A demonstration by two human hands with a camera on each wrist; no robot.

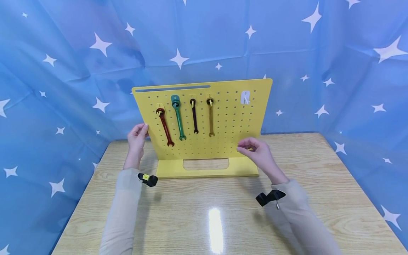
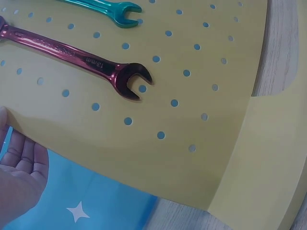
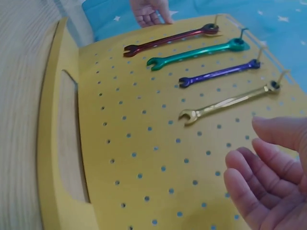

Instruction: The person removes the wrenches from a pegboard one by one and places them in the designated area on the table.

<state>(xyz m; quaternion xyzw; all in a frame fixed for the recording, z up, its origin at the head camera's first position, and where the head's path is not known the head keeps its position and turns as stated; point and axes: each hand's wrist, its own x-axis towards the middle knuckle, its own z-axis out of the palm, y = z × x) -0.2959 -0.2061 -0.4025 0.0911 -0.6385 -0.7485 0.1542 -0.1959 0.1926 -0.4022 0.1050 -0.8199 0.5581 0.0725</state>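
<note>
A yellow pegboard [image 1: 191, 155] stands tilted back on its base. My left hand [image 1: 137, 140] grips its left edge, thumb at the front and fingers behind. Four combination wrenches hang on it from hooks: red [image 1: 165, 128], green [image 1: 179, 122], dark purple [image 1: 194, 118] and gold [image 1: 211, 120]. Their open ends point down. My right hand [image 1: 259, 153] is in front of the board's lower right, its fingers loosely curved with nothing between them. In the right wrist view that hand [image 3: 268, 187] shows thumb and fingertips apart, near the gold wrench [image 3: 230, 101].
A white hook [image 1: 244, 97] at the board's upper right bears no wrench. The board's base [image 1: 207, 173] has a long cutout and rests on a wooden table [image 1: 178, 212]. Behind hangs a blue cloth [image 1: 216, 46] with white stars.
</note>
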